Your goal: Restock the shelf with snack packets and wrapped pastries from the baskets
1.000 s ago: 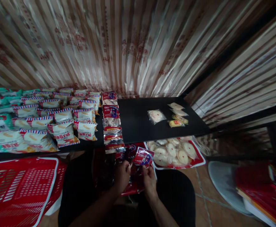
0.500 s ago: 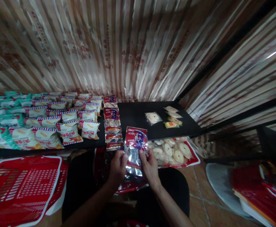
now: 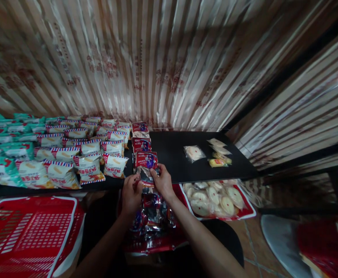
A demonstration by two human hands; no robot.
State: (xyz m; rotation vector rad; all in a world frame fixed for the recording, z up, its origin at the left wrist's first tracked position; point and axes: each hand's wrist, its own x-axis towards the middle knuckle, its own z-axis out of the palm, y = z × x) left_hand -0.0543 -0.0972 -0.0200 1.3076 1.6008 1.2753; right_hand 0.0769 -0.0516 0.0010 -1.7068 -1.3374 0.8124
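Packet (image 3: 146, 160), red-topped, now sits at the near end of a row of matching packets (image 3: 141, 143) on the black worktop (image 3: 171, 154), moved forward from above the lap. Fingers of left hand (image 3: 131, 193) and right hand (image 3: 163, 181) pinch its lower corners. Its white lettering is too small to read.

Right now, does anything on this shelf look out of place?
Yes. On the right of the black shelf, a few loose packets lie scattered at odd angles, unlike the neat packet rows on the left.

packet (image 3: 146, 160): red, blue figure | shelf (image 3: 171, 154): black | basket (image 3: 26, 231): red, white rim
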